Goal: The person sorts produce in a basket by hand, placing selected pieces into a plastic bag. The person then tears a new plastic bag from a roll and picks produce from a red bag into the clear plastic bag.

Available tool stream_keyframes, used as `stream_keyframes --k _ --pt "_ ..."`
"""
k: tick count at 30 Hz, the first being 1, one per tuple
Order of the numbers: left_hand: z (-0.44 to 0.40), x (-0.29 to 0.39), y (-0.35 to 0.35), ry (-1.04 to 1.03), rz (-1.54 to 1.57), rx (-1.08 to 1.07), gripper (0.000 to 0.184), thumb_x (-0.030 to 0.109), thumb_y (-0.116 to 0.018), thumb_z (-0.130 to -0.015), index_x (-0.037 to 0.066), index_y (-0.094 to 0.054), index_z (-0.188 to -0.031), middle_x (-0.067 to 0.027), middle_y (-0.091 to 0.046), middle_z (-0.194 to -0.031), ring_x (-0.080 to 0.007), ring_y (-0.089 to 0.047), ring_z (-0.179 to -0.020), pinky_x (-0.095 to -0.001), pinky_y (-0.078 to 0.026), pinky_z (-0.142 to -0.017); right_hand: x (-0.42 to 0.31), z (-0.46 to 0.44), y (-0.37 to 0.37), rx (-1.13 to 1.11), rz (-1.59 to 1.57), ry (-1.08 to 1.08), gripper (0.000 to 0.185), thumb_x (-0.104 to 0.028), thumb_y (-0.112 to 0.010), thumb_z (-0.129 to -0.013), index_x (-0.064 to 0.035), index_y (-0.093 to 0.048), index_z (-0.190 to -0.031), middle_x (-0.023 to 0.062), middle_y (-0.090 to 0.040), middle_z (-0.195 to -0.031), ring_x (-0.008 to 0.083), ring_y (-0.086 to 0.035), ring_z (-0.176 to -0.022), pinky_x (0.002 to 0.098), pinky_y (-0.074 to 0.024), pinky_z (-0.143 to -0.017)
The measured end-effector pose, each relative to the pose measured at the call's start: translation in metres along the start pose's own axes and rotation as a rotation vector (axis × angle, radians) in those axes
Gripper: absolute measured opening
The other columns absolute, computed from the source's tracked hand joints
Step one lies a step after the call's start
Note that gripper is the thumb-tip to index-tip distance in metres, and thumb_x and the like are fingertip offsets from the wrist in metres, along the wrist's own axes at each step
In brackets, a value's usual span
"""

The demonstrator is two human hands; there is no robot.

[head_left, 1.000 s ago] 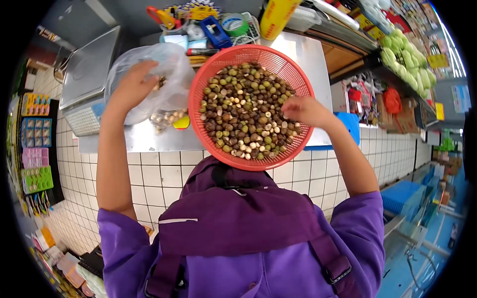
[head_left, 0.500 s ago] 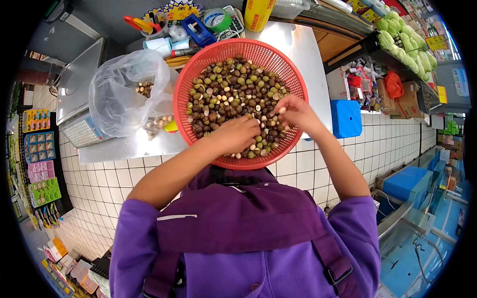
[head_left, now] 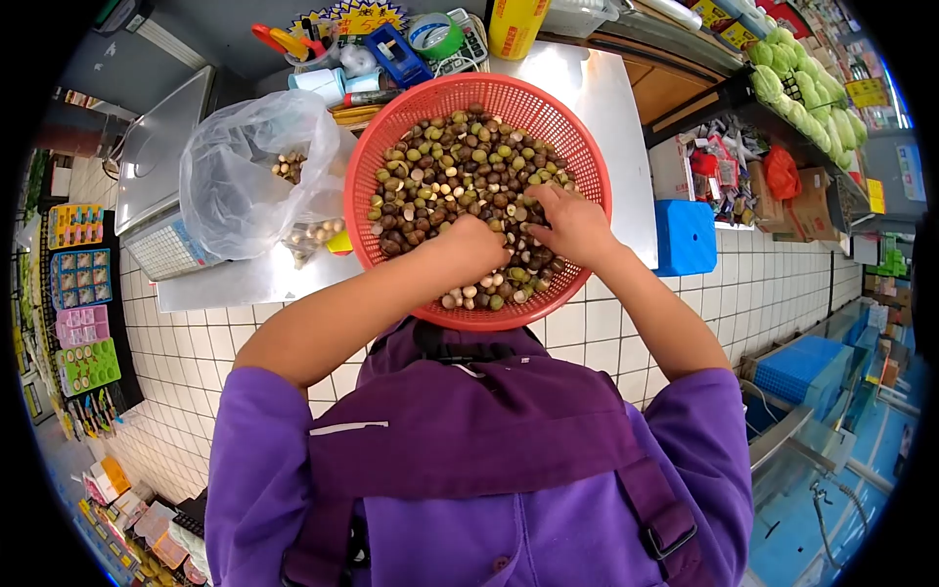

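A round red plastic colander basket [head_left: 358, 186] holds a heap of round, nut-like seeds [head_left: 460, 161], brown and green, with pale peeled ones among them. My left hand [head_left: 473, 245] rests low in the heap, its fingers curled in; whatever they grip is hidden. To its right, my right hand [head_left: 575, 227] reaches over the basket's right side. Its thumb and fingers are apart, and the fingertips touch the seeds. Left of the basket stands a clear plastic bag [head_left: 230, 186] with some pale seeds inside.
The basket sits at the front of a metal table [head_left: 626, 127]. Behind it lie a green tape roll [head_left: 436, 37], a blue tape dispenser [head_left: 396, 57] and a yellow canister [head_left: 515, 24]. A weighing scale [head_left: 166, 249] is at left, a blue stool [head_left: 685, 238] at right.
My right hand, which held a pale seed above the heap, has come down onto the seeds and spread its fingers. My left hand has curled its fingers further in.
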State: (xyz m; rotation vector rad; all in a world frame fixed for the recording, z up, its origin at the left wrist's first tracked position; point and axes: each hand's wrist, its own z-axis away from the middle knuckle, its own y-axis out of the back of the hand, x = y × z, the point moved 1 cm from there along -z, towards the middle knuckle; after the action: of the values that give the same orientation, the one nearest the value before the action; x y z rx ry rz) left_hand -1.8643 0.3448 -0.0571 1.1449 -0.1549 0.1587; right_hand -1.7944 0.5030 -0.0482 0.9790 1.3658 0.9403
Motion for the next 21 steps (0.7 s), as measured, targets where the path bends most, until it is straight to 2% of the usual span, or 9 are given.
stream_keyframes --k 4,9,12,14,16,18,19,20,21 --pt "-0.005 -0.003 -0.019 0.024 -0.129 0.076 0.015 0.010 -0.058 -0.067 0.011 -0.064 -0.081 -0.0059 -0.060 -0.077 -0.0228 -0.062 -0.069 -0.0342 -0.049 -0.056 -0.026 0.014 -0.011 -0.225 -0.271 0.123 0.029 -0.021 -0.057 -0.075 -0.0065 -0.050 -0.099 0.0137 -0.059 -0.083 0.0295 -0.058 -0.080 0.0387 -0.0471 -0.067" --pt "0.013 -0.017 -0.008 0.029 -0.032 0.014 0.011 0.011 -0.058 -0.066 0.010 -0.064 -0.074 -0.0055 -0.062 -0.073 -0.0230 -0.062 -0.067 -0.0345 -0.050 -0.055 -0.052 0.018 -0.027 -0.441 -0.228 -0.106 0.026 -0.023 -0.057 -0.075 -0.0033 -0.050 -0.090 0.0142 -0.059 -0.083 0.0312 -0.058 -0.080 0.0404 -0.0464 -0.066" --pt "0.020 -0.024 -0.003 0.098 0.049 -0.005 0.009 0.014 -0.059 -0.069 0.010 -0.062 -0.076 -0.0049 -0.062 -0.075 -0.0241 -0.062 -0.069 -0.0347 -0.049 -0.057 -0.048 0.020 -0.025 -0.340 -0.217 0.029 0.029 -0.024 -0.058 -0.074 -0.0026 -0.049 -0.091 0.0140 -0.059 -0.081 0.0317 -0.058 -0.076 0.0403 -0.0464 -0.064" --pt "0.033 -0.033 -0.004 0.154 0.239 0.316 0.013 0.018 -0.058 -0.074 0.009 -0.062 -0.083 -0.0055 -0.061 -0.076 -0.0249 -0.061 -0.069 -0.0349 -0.048 -0.057 -0.052 0.021 -0.028 -0.300 -0.222 0.016 0.030 -0.025 -0.059 -0.073 -0.0022 -0.051 -0.090 0.0141 -0.059 -0.079 0.0319 -0.058 -0.075 0.0404 -0.0463 -0.064" --pt "0.044 -0.044 -0.001 0.177 0.290 0.316 0.014 0.019 -0.057 -0.079 0.011 -0.061 -0.090 -0.0037 -0.063 -0.080 -0.0201 -0.061 -0.069 -0.0317 -0.047 -0.055 -0.054 0.020 -0.031 -0.267 -0.224 0.007 0.030 -0.025 -0.060 -0.072 -0.0018 -0.052 -0.089 0.0142 -0.059 -0.077 0.0322 -0.058 -0.074 0.0405 -0.0463 -0.063" --pt "0.061 -0.055 0.002 0.530 1.339 0.243 0.012 0.016 -0.057 -0.082 0.008 -0.060 -0.090 -0.0045 -0.063 -0.085 -0.0150 -0.061 -0.071 -0.0273 -0.044 -0.050 -0.054 0.011 -0.034 -0.298 -0.275 -0.040 0.023 -0.021 -0.059 -0.072 -0.0022 -0.054 -0.085 0.0112 -0.059 -0.074 0.0264 -0.060 -0.071 0.0376 -0.0465 -0.060" --pt "0.070 -0.061 -0.005 0.499 1.725 0.376 0.011 0.012 -0.054 -0.083 0.005 -0.056 -0.091 -0.0089 -0.061 -0.097 -0.0139 -0.062 -0.079 -0.0248 -0.048 -0.051 -0.052 0.009 -0.033 -0.298 -0.278 -0.037 0.023 -0.021 -0.059 -0.072 -0.0022 -0.054 -0.085 0.0112 -0.059 -0.074 0.0264 -0.060 -0.071 0.0376 -0.0465 -0.060" --pt "0.079 -0.064 -0.011 0.503 1.724 0.379 0.011 0.012 -0.054 -0.083 0.005 -0.056 -0.091 -0.0089 -0.061 -0.097 -0.0139 -0.062 -0.079 -0.0248 -0.048 -0.051 -0.045 0.008 -0.031 -0.341 -0.562 -0.187 0.020 -0.019 -0.057 -0.074 -0.0029 -0.055 -0.085 0.0091 -0.060 -0.074 0.0229 -0.060 -0.070 0.0353 -0.0465 -0.059" --pt "0.088 -0.064 -0.016 0.402 2.033 0.519 0.012 0.011 -0.053 -0.083 0.004 -0.054 -0.093 -0.0116 -0.059 -0.102 -0.0157 -0.062 -0.083 -0.0255 -0.051 -0.057 -0.036 0.007 -0.029 -0.381 -0.843 -0.340 0.016 -0.017 -0.055 -0.075 -0.0036 -0.057 -0.084 0.0071 -0.061 -0.074 0.0194 -0.060 -0.069 0.0331 -0.0466 -0.057"
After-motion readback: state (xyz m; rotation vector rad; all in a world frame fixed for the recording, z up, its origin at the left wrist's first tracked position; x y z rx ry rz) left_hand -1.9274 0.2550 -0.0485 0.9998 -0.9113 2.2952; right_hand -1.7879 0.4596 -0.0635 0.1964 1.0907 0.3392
